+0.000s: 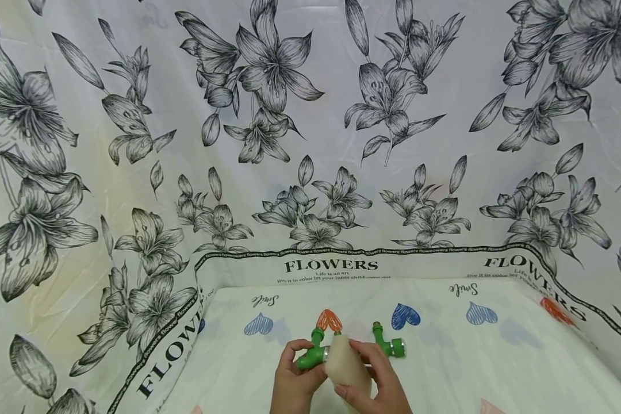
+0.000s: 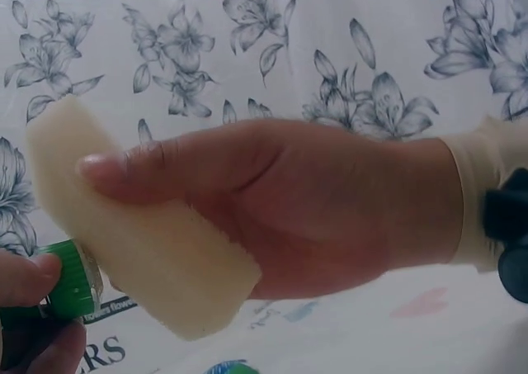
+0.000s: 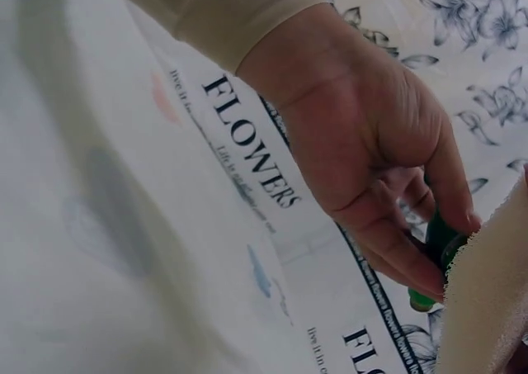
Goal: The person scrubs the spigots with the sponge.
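In the head view my left hand grips a green angle valve between thumb and fingers. My right hand holds a pale beige sponge up against the valve's silver-ringed end, covering part of it. The left wrist view looks across at the right hand, its thumb lying along the near face of the sponge; the valve's ribbed green cap is close beside it. From the right wrist, the left hand pinches the valve, mostly hidden by fingers and sponge.
A second green valve with a ribbed knob lies on the table just beyond the right hand. Heart prints mark the white tablecloth. Behind and at the sides hangs a flower-printed sheet.
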The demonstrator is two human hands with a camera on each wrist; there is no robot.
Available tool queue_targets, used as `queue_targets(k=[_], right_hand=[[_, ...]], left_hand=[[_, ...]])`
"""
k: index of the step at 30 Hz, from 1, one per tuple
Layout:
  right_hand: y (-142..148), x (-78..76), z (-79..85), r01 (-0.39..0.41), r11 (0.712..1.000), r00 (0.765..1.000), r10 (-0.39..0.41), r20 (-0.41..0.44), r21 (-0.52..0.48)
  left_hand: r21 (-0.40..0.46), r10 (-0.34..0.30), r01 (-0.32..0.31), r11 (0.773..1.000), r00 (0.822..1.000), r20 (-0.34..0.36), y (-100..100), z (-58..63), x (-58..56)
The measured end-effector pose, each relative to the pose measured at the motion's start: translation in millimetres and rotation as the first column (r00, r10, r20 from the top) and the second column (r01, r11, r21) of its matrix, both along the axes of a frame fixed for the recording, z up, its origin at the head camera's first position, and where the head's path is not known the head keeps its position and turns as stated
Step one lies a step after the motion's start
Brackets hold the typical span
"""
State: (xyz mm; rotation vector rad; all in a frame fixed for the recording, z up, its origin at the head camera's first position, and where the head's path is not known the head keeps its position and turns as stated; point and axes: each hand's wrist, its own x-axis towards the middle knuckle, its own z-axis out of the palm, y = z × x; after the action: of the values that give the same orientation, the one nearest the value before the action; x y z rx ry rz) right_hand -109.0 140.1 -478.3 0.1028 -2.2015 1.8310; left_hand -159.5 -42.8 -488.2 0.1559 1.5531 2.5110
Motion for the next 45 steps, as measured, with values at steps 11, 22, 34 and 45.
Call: queue_targets(k=[11, 22, 34, 45], right_hand=[[0.7, -1.6, -1.7, 0.032, 0.999, 0.996, -0.034, -0.086, -0.025], [12.4, -9.7, -3.8, 0.027, 0.995, 0.999, -0.023, 0.049, -0.094], [8.0, -8.8, -3.5, -0.009, 0.989, 0.997, 0.02, 0.072, -0.15], [-0.7, 0.9, 3.8, -0.037, 0.99, 0.997, 0.047, 0.068, -0.139]], left_hand=[[0.124, -0.039, 0.029, 0.992, 0.996, 0.077, 2.4, 1.9, 2.8], [0.167, -0.09, 0.076, 0.983, 0.993, 0.076, 1.2, 6.0, 5.3], [0.112, -0.05, 0.039, 0.993, 0.994, 0.098, 0.6, 9.9, 5.4], [0.102, 0.021, -0.033, 0.994, 0.993, 0.119, 4.1, 6.5, 4.9]])
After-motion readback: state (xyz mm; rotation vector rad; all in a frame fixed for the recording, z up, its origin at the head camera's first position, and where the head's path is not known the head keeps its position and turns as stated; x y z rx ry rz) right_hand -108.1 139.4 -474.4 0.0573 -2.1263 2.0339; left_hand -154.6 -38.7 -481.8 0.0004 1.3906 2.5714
